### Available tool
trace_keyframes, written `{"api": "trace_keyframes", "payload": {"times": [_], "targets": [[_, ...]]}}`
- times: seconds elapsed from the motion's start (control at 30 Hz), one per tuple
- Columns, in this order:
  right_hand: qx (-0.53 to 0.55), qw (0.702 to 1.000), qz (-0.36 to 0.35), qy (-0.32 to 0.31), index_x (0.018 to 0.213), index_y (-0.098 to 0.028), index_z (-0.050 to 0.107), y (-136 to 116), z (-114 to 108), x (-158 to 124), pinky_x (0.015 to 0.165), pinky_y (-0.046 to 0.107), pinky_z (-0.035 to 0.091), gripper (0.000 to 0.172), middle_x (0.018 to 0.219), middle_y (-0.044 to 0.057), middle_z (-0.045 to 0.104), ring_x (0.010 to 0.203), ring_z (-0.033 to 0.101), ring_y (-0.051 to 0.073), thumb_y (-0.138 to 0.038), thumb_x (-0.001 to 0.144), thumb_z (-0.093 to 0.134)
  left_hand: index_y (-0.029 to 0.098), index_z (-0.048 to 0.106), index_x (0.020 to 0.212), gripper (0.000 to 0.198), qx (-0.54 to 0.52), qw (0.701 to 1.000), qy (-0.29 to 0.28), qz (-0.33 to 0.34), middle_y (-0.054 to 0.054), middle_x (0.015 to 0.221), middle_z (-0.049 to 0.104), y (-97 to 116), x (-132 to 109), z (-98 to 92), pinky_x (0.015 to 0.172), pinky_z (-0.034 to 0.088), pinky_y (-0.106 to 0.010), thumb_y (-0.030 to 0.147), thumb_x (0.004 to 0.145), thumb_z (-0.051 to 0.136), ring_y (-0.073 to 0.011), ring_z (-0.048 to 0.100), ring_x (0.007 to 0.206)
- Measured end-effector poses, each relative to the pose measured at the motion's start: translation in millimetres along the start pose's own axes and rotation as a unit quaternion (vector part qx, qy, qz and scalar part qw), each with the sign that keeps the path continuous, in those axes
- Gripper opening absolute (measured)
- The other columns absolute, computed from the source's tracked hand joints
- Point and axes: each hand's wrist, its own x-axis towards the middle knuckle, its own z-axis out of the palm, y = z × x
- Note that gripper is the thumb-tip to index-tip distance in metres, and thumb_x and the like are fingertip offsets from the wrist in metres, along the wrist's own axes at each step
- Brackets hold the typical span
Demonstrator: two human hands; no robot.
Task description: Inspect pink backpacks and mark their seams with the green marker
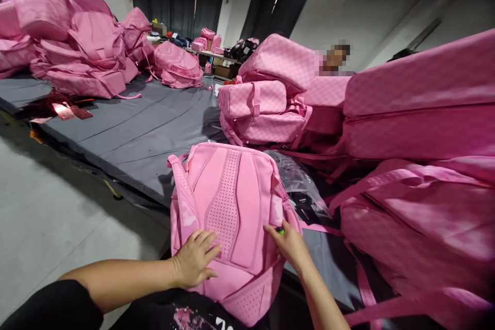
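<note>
A pink backpack (247,211) stands at the table's near edge with its padded back panel facing me. My left hand (196,259) lies on the lower left of that panel, fingers spread. At the backpack's right side is my right hand (286,243), thumb on the panel's edge and the other fingers partly hidden behind the side, gripping it. A small green and black item (280,230) shows at my right hand; what it is I cannot make out.
A grey-covered table (127,124) runs into the distance. Heaped pink backpacks (93,36) fill its far left. More pink bags (417,103) crowd the right. Clear plastic bags (296,178) lie behind the backpack. Red tags (65,108) rest at the left edge. A person (335,58) is beyond the bags.
</note>
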Motion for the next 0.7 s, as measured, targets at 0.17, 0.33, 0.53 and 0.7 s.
{"api": "trace_keyframes", "payload": {"times": [0.17, 0.33, 0.53, 0.7], "targets": [[-0.001, 0.996, -0.047, 0.071, 0.099, -0.019, 0.061, -1.3, 8.8, -38.9, 0.061, 0.035, 0.046, 0.027, 0.078, 0.012, 0.069, 0.076, 0.072, 0.03, -0.036, 0.096, 0.041, 0.017, 0.057, 0.136, 0.047, 0.034, 0.975, 0.136, 0.175, -0.013, 0.145, 0.055, -13.5, 115.3, -74.1, 0.115, 0.029, -0.045, 0.042, 0.101, 0.039, -0.028, 0.043, 0.137], [-0.087, 0.993, -0.038, 0.063, 0.113, -0.021, 0.061, 20.8, -14.4, -54.4, 0.059, 0.035, 0.043, 0.032, 0.081, 0.011, 0.072, 0.079, 0.073, 0.032, -0.038, 0.095, 0.04, 0.014, 0.071, 0.096, 0.05, 0.069, 0.961, 0.083, 0.256, -0.013, 0.096, 0.069, -21.1, 217.5, -116.6, 0.087, 0.041, -0.041, 0.042, 0.104, 0.031, -0.0243, 0.06, 0.093], [-0.105, 0.994, -0.025, 0.008, 0.112, -0.02, 0.057, 43.4, -2.3, -43.8, 0.061, 0.033, 0.044, 0.036, 0.083, 0.012, 0.075, 0.083, 0.075, 0.031, -0.042, 0.096, 0.034, 0.016, 0.074, 0.085, 0.039, 0.024, 0.966, 0.004, 0.259, -0.011, 0.089, 0.068, -7.2, 216.5, -89.2, 0.075, 0.037, -0.039, 0.046, 0.098, 0.051, -0.0245, 0.058, 0.089], [-0.117, 0.993, -0.01, 0.007, 0.109, -0.02, 0.056, 37.3, 9.7, -28.1, 0.062, 0.036, 0.047, 0.041, 0.083, 0.015, 0.076, 0.082, 0.076, 0.032, -0.047, 0.099, 0.027, 0.018, 0.075, 0.093, 0.035, -0.013, 0.981, -0.066, 0.181, -0.01, 0.099, 0.068, -25.7, 218.8, -75.2, 0.081, 0.037, -0.041, 0.049, 0.093, 0.058, -0.0256, 0.058, 0.094]]}}
